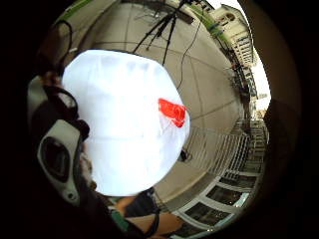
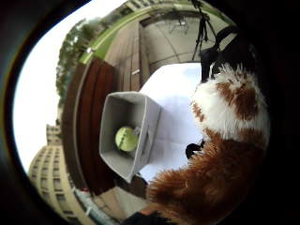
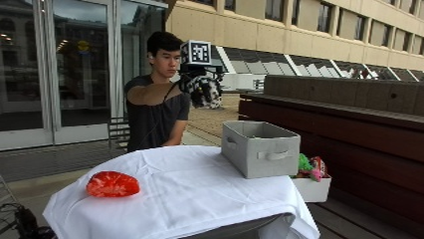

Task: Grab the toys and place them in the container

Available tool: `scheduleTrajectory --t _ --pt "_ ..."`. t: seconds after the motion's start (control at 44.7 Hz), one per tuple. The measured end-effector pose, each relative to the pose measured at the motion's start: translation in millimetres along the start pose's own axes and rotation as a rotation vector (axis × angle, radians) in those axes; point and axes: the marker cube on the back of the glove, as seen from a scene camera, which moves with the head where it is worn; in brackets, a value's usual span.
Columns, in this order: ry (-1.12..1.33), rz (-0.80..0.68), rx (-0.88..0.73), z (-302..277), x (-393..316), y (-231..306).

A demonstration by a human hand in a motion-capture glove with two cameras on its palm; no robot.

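A person stands behind a table [image 3: 199,199] that has a white cloth on it. The right hand [image 3: 199,84] is up high in the air, about as high as the person's face, and it is well above the table. The grip is closed around a fluffy brown and white toy [image 3: 207,93]. In the thumb side palm view the fluffy toy [image 2: 225,154] fills much of the picture, so it is very close to the palm.

A grey box [image 3: 260,148] sits on the table, near the edge by the long wooden bench [image 3: 344,114]. This looks like the container. From the palm view you can see down into the box [image 2: 126,136], and a yellow-green ball [image 2: 126,138] lies at the bottom. So one toy is already in.

A red toy [image 3: 112,184] lies on the cloth at the other end of the table, well apart from the box. It is not in yet. It also shows in the little finger side view as a red spot [image 1: 172,111] on the cloth.

A small white bin [image 3: 311,188] sits low beside the table, with some green and pink toys [image 3: 310,167] in it.

I think the job is about partway done. The fluffy toy has to go into the box, and then the red one.

I cannot read any words or labels on the things.
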Motion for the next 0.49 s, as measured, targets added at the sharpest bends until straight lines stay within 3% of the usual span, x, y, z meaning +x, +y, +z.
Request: scheduleTrajectory --t 0.246,0.493 --pt "-0.004 -0.100 0.092 -60 -94 14" --pt "-0.051 -0.252 0.107 -69 -202 44"
